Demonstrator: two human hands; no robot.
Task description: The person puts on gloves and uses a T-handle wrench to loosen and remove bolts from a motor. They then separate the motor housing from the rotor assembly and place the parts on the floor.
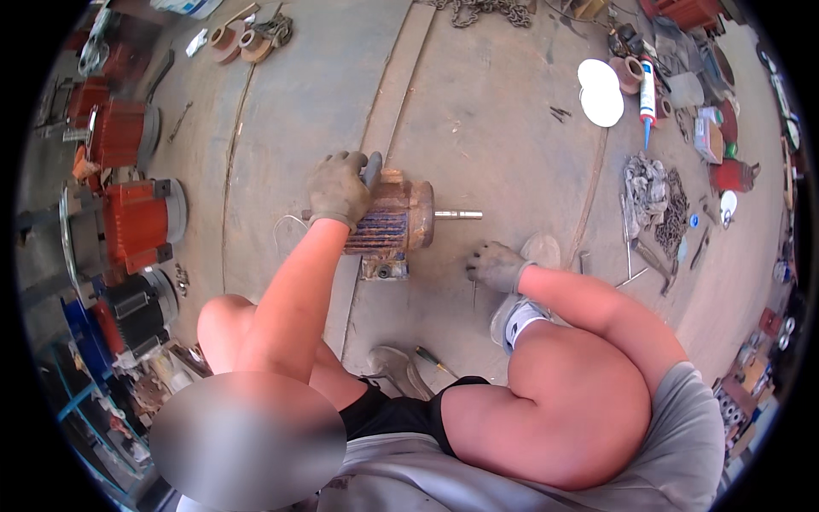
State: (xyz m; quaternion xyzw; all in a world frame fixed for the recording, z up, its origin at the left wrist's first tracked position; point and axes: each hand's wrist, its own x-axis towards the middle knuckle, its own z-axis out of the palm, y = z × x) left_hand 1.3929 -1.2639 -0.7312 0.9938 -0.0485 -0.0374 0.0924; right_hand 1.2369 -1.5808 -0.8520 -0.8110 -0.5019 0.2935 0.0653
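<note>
A rusty electric motor (384,230) with cooling fins lies on the metal floor in front of me, its bare shaft (459,215) pointing right. My left hand (339,189), in a dirty work glove, is closed over the motor's left end. A dark, narrow shape shows beside its fingers; whether it is the thumb or a separate thing I cannot tell. My right hand (496,267), gloved too, hangs low near my right foot, apart from the motor. Its fingers are curled, and a thin line runs down below them. What they hold, if anything, is hidden.
A screwdriver (435,362) lies between my feet. Along the left stand several red motors (136,224). To the right are a hammer (655,260), a chain (674,209), a crumpled rag (646,183), a sealant tube (647,94) and white discs (602,92). Another chain (486,12) lies far ahead.
</note>
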